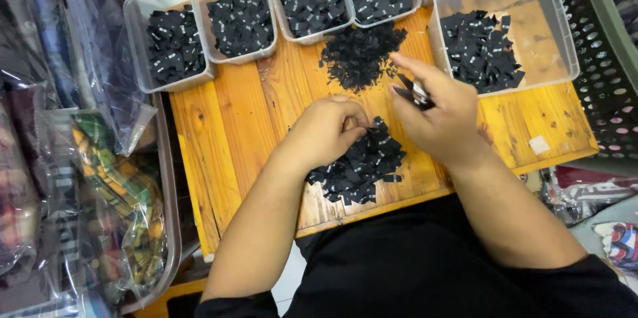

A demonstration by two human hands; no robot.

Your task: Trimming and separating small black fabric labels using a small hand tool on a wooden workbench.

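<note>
Your left hand [325, 133] rests at the top edge of the near pile of black labels [359, 166] on the wooden table [232, 125], its fingertips pinched together on one label at the pile's rim. Your right hand [442, 115] is raised just beside it, fingers closed on a thin stack of labels [413, 92] held edge-on between thumb and forefinger.

A second, looser heap of labels [362, 52] lies farther back on the table, just in front of a row of clear plastic tubs [242, 19], each holding more labels. A larger tub [505, 32], partly filled, stands to the right, near your right hand. Bagged fabrics [100, 158] fill a tray on the left.

Judgement: the step in hand is picking and gathering, one label at a time out of the near pile. The next move calls for lifting the pinched label free without dragging its neighbours, and for laying it square against the held stack.
</note>
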